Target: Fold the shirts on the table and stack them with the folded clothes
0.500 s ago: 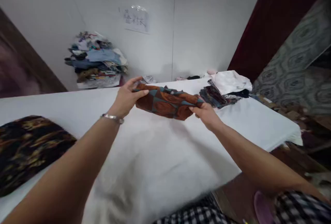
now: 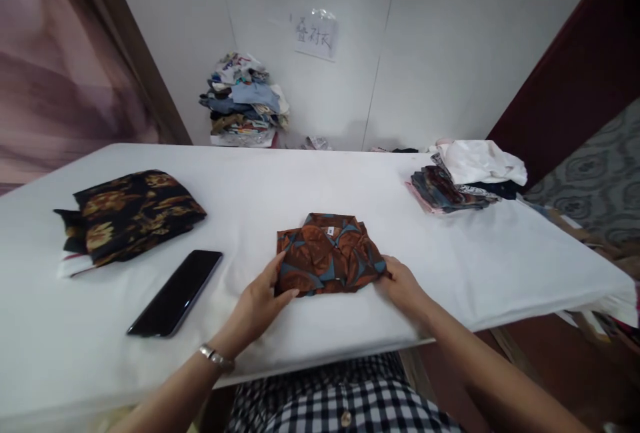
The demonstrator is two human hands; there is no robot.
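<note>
A brown-orange and teal patterned shirt (image 2: pixel 325 259), folded into a compact bundle, lies on the white-covered table (image 2: pixel 320 183). Its collar and a small white label face up at the far side. My left hand (image 2: pixel 263 296) grips the near left edge, thumb on top and the other fingers partly hidden by the cloth. At the right edge, my right hand (image 2: pixel 403 286) holds the fabric by its corner, with some fingertips out of sight. To the left of my left hand lies a black phone (image 2: pixel 175 293).
Dark floral folded clothing (image 2: pixel 135 213) lies at the left. A stack of folded garments (image 2: pixel 445 189), topped by white cloth (image 2: pixel 483 163), sits at the right. Beyond the far edge rises a tall clothes pile (image 2: pixel 245 103), with a handwritten sign (image 2: pixel 316 36) on the wall.
The shirt was held up above the table, stretched between both hands; now it rests on the surface nearer to me. My view has shifted, bringing the phone into sight.
</note>
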